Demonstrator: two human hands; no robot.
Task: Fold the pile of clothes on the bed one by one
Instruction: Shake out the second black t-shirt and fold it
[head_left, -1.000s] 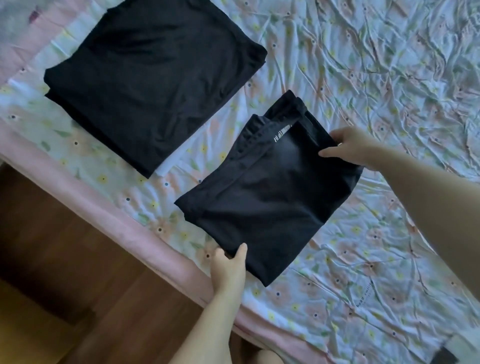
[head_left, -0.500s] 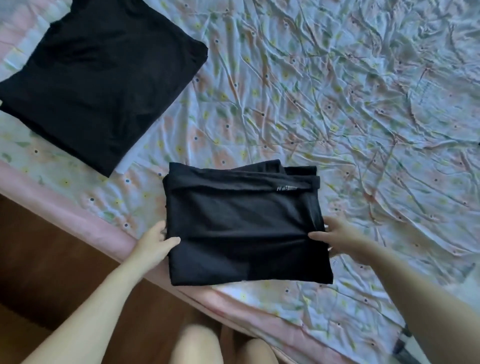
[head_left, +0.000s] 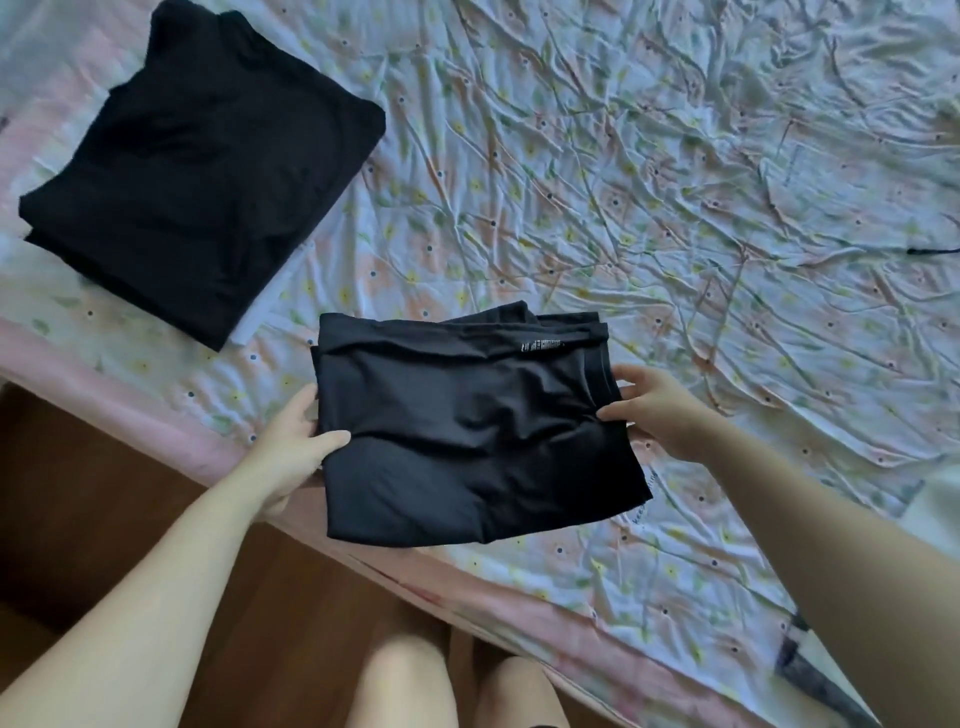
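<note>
A folded black garment (head_left: 467, 426) with a small white label near its top edge lies at the near edge of the bed. My left hand (head_left: 293, 447) grips its left side, thumb on top and fingers underneath. My right hand (head_left: 649, 405) holds its right side, thumb on top of the cloth. The garment's near edge hangs slightly past the bed's pink border. A second, larger stack of folded black clothes (head_left: 208, 176) rests on the bed at the upper left, apart from both hands.
The bed (head_left: 675, 208) is covered by a wrinkled flowered sheet with a pink border. A white cloth edge (head_left: 267, 306) peeks out under the black stack. Brown wooden floor (head_left: 104, 493) lies below left. My knees (head_left: 447, 686) show at the bottom.
The garment has been turned square to me and drawn toward the bed's near edge. My left hand shifted from its near corner to its left side, my right hand to its right side.
</note>
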